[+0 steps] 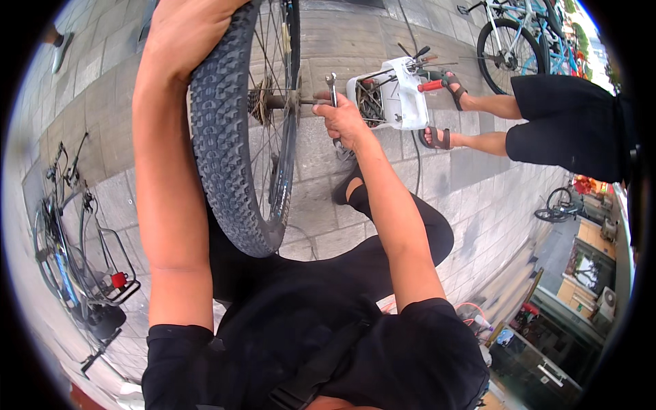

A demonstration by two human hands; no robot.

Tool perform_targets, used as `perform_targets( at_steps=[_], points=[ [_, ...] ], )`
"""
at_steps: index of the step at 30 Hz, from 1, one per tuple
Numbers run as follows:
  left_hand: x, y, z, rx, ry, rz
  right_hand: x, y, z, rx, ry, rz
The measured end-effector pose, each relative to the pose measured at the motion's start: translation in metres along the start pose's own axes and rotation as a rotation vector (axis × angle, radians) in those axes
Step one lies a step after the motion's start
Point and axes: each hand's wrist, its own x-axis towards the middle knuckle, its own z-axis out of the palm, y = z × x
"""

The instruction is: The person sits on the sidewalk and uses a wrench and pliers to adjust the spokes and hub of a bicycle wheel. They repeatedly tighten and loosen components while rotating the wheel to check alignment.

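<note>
A bicycle wheel with a black knobby tyre stands upright in front of me, its lower edge by my legs. My left hand wraps over the far top of the tyre; its fingertips are out of sight. In my right hand is a silver wrench, sticking out above and below the closed fingers. That hand is beside the hub's axle, with thumb and forefinger close to its end; whether they touch it I cannot tell. A sprocket cluster sits on the hub's left side, behind the spokes.
A white plastic container full of tools stands beyond my right hand. A person in black shorts and sandals stands just right of it. Bicycles are parked at the far right, and another bicycle is at the left. A cable crosses the paving.
</note>
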Motion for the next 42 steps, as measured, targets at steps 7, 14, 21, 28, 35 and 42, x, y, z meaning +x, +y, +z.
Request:
perform_targets(
  at_steps=[7, 14, 21, 28, 35, 42],
  points=[
    [-0.003, 0.0, 0.002, 0.065, 0.05, 0.041, 0.004, 0.001, 0.004, 0.058, 0.092, 0.141],
    [0.003, -0.009, -0.026, 0.063, 0.014, -0.005, 0.011, 0.011, -0.001, 0.085, 0.006, -0.047],
    [0.005, -0.008, -0.026, 0.079, 0.039, -0.002, 0.0, -0.004, 0.007, 0.031, 0.123, 0.086],
    [0.001, -0.006, -0.022, 0.044, 0.033, 0.0, 0.015, 0.007, 0.001, 0.062, 0.024, 0.06],
    [0.004, -0.009, -0.027, 0.045, 0.015, 0.009, 0.016, 0.028, 0.002, 0.025, 0.072, -0.221],
    [0.005, -0.011, -0.025, 0.046, -0.018, 0.036, 0.04, 0.1, -0.004, -0.008, 0.337, -0.162]
  ],
)
